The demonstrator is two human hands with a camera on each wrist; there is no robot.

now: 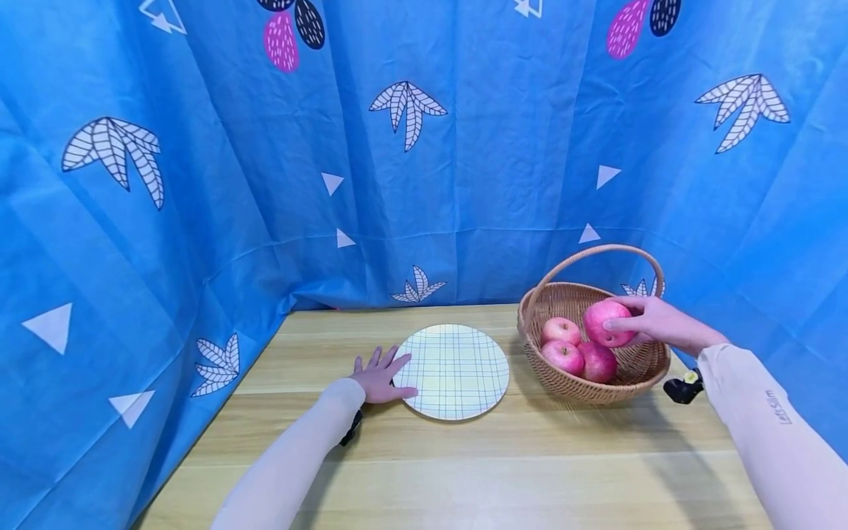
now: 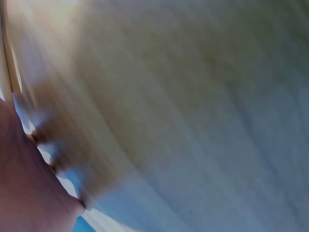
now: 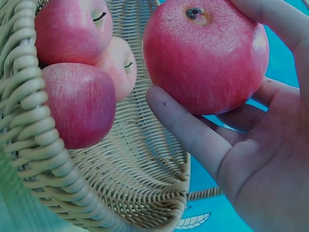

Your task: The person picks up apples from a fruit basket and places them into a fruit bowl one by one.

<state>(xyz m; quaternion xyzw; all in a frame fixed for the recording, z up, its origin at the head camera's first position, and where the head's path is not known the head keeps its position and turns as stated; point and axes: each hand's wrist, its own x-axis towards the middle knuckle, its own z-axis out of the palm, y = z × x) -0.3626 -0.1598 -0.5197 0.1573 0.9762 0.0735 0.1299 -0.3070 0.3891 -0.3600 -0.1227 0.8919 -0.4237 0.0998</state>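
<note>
My right hand grips a red apple with thumb and fingers curled round it, over the wicker basket. In the right wrist view, three more apples lie inside against the woven rim. My left hand rests at the left edge of a round plate with a pale grid pattern, its fingers spread and its thumb over the rim. The left wrist view shows only part of that hand low over the wood, its fingertips mostly hidden.
The basket's arched handle rises above its opening, close to the right hand. A light wooden table carries everything. Blue patterned cloth hangs behind the table and along both sides.
</note>
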